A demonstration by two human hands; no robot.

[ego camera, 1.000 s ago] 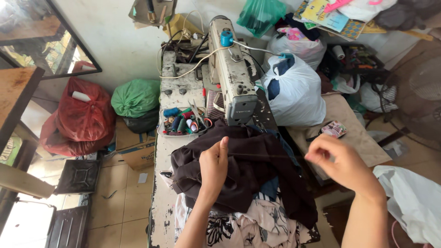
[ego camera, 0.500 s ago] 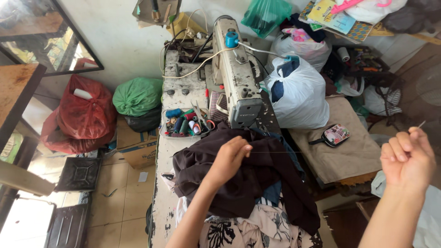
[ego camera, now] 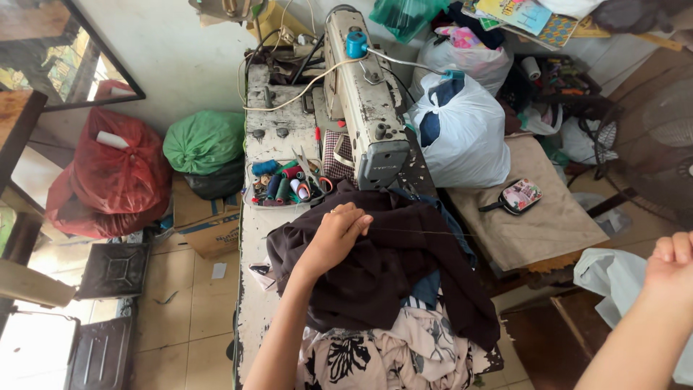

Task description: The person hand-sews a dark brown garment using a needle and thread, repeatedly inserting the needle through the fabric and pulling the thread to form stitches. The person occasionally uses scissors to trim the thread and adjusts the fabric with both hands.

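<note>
Far left on the floor sit a red bag (ego camera: 108, 180) and a green bag (ego camera: 204, 141). On the table (ego camera: 253, 303), a tray of spools (ego camera: 283, 184) lies near its back edge beside the sewing machine (ego camera: 364, 94). Your left hand (ego camera: 336, 235) pinches the dark cloth (ego camera: 382, 267) heaped at the table's middle, fingers closed on it. A thin thread (ego camera: 433, 232) runs rightward from there. Your right hand (ego camera: 671, 267) hangs well off the table's right edge, curled; whether it grips the thread, you cannot tell.
</note>
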